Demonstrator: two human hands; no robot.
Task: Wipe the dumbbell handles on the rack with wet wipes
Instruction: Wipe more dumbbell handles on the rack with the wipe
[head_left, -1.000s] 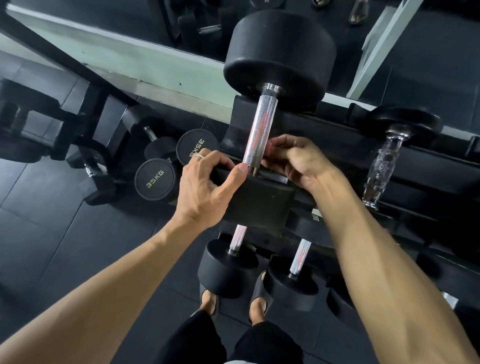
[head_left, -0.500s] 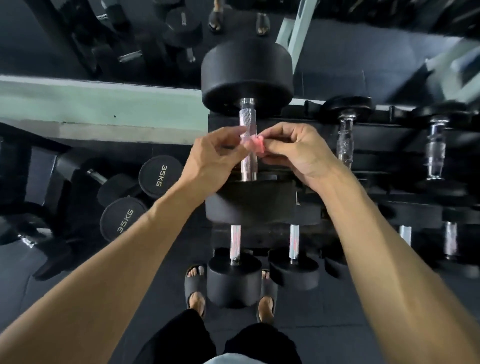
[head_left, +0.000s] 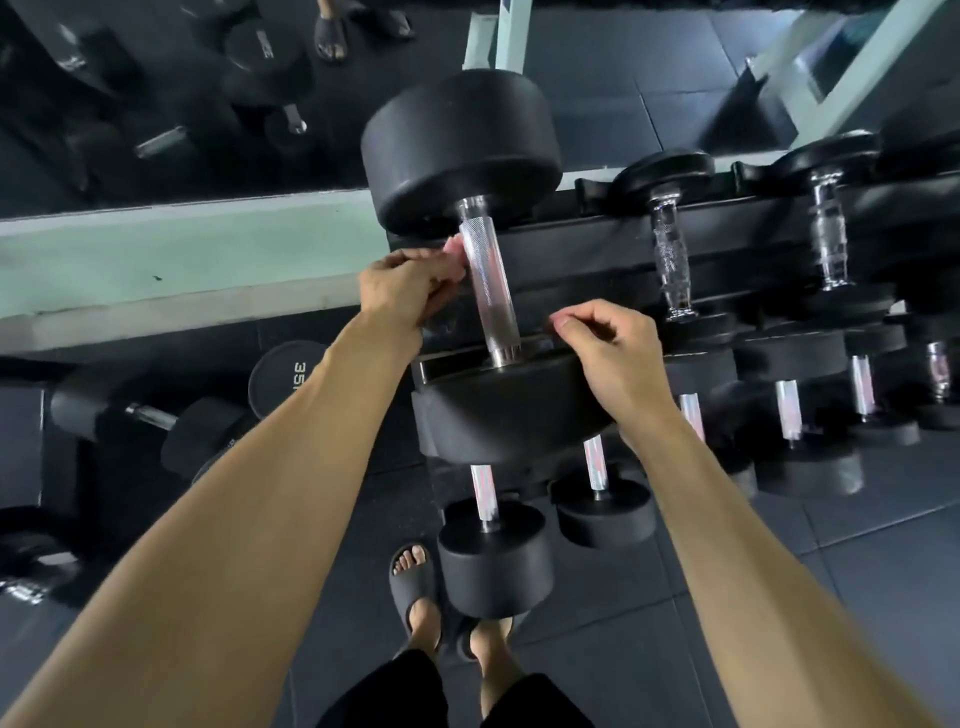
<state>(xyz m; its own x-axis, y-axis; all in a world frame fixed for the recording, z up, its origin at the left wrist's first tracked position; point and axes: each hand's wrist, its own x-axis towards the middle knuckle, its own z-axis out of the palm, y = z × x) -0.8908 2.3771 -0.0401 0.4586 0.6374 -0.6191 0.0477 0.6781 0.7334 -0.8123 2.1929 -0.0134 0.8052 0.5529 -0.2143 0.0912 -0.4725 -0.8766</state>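
Gripping a small pinkish wet wipe (head_left: 455, 248) in curled fingers, the left hand (head_left: 410, 283) holds it against the left side of the knurled steel handle (head_left: 488, 283) of the large dumbbell (head_left: 467, 150) at the left end of the rack's top tier. Only a sliver of the wipe shows above the knuckles; the rest is hidden in the hand. That dumbbell lies across the rack (head_left: 597, 260), its far black head near the mirror (head_left: 156, 104) and its near head (head_left: 514, 410) hanging over the front rail.

The right hand (head_left: 605, 345) hangs just right of the handle's lower end, above the near head, apart from the steel. Its fingers are loosely curled, thumb and forefinger tips close together; they appear to hold nothing, though whether a scrap is pinched there cannot be told.

To the right on the same tier lie two smaller dumbbells with contoured chrome handles (head_left: 670, 260). The lower tier carries more dumbbells with straight handles (head_left: 484, 493) that catch a pink sheen. On the dark rubber floor (head_left: 753, 571) to the left sit loose dumbbells, one end cap (head_left: 283, 376) printed with "35". The person's feet in dark slide sandals (head_left: 413, 584) stand just in front of the rack.
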